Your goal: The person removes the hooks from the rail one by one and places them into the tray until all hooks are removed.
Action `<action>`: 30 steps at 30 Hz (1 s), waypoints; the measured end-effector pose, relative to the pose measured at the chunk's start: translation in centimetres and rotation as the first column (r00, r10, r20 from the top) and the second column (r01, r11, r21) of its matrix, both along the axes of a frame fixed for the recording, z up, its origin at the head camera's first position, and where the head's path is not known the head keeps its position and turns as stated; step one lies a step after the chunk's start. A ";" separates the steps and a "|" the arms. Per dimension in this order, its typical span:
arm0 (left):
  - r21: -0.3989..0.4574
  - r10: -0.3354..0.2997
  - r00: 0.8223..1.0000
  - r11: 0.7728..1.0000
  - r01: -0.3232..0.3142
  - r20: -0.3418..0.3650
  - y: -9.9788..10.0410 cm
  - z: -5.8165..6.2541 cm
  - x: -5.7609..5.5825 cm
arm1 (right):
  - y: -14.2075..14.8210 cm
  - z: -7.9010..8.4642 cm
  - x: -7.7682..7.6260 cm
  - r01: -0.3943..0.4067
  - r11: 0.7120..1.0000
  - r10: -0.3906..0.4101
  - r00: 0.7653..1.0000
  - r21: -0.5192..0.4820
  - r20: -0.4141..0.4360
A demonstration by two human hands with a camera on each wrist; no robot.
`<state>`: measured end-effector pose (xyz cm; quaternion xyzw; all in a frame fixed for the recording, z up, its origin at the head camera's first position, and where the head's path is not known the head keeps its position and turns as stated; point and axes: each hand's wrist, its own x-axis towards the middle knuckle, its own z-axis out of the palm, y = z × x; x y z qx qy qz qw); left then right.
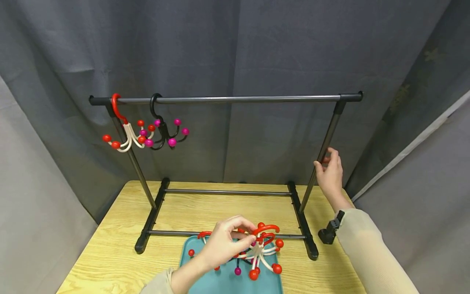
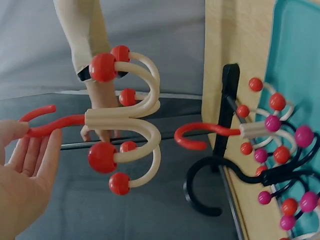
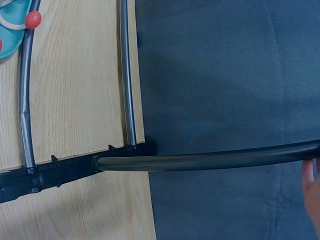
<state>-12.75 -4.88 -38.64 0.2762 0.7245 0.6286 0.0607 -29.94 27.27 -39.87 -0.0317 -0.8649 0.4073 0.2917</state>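
Note:
Above the tray, my left hand (image 1: 225,245) pinches the red hook of a white octopus-style hanger (image 2: 102,119) with red ball tips. The hanger is lifted clear of the others in the left wrist view. My right hand (image 1: 330,173) grips the right upright post (image 1: 316,175) of a dark metal garment rack, thumb and fingers on either side of it. On the teal tray (image 1: 235,286) lie several more hangers, among them a white one with a red hook (image 2: 252,131) and a black one with magenta balls (image 2: 277,174).
The rack's top bar (image 1: 238,99) carries a red-and-white hanger (image 1: 127,130) at its left end and a black hanger (image 1: 163,130) beside it. The rack's feet (image 1: 148,228) stand on a wooden table (image 1: 103,253). Grey curtain (image 1: 286,49) hangs behind.

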 end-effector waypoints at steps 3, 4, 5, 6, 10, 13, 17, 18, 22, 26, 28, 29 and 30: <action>0.012 -0.058 0.997 0.998 0.057 0.041 0.2 -1.3 0.0 | 0.0 0.0 0.0 0.000 1.000 0.000 1.000 -0.003 0.004; 0.014 -0.079 0.995 0.997 0.078 0.063 0.2 -1.6 0.1 | 0.0 0.0 0.0 0.000 1.000 0.000 1.000 -0.003 0.004; 0.015 -0.099 0.992 0.995 0.098 0.082 0.3 -1.9 0.2 | 0.0 0.0 0.0 -0.002 1.000 0.002 1.000 -0.004 0.003; 0.022 -0.121 0.987 0.993 0.119 0.103 0.3 -2.2 0.3 | 0.0 0.0 0.0 -0.003 1.000 0.003 1.000 -0.003 0.004; 0.051 -0.189 0.969 0.982 0.184 0.159 0.6 -3.3 0.6 | 0.0 0.1 0.0 -0.002 1.000 0.002 1.000 0.001 0.007; 0.066 -0.214 0.962 0.976 0.206 0.170 0.8 -4.2 0.8 | 0.0 0.0 0.0 -0.002 1.000 0.002 1.000 0.003 0.008; 0.065 -0.223 0.963 0.974 0.216 0.151 1.2 -5.7 1.0 | 0.0 -0.1 0.0 0.007 1.000 -0.007 1.000 0.007 0.004; 0.061 -0.226 0.963 0.974 0.219 0.147 1.3 -6.1 1.0 | 0.0 -0.1 0.0 0.007 1.000 -0.007 1.000 0.008 0.003; 0.042 -0.226 0.963 0.974 0.222 0.149 1.5 -7.6 1.2 | -0.1 -0.2 -0.1 0.003 1.000 -0.003 1.000 0.003 0.003; 0.042 -0.223 0.962 0.975 0.219 0.158 1.6 -8.9 1.3 | -0.1 -0.2 -0.2 0.005 1.000 -0.005 1.000 0.007 0.003; 0.054 -0.224 0.958 0.974 0.218 0.178 1.6 -9.4 1.3 | -0.1 -0.2 -0.2 0.011 1.000 -0.011 1.000 0.013 -0.002; 0.060 -0.221 0.957 0.975 0.213 0.186 1.6 -9.7 1.3 | 0.0 -0.2 -0.2 0.010 1.000 -0.010 1.000 0.014 -0.007; 0.064 -0.217 0.957 0.976 0.208 0.195 1.6 -9.9 1.4 | 0.0 -0.2 -0.2 0.008 1.000 -0.008 1.000 0.014 -0.012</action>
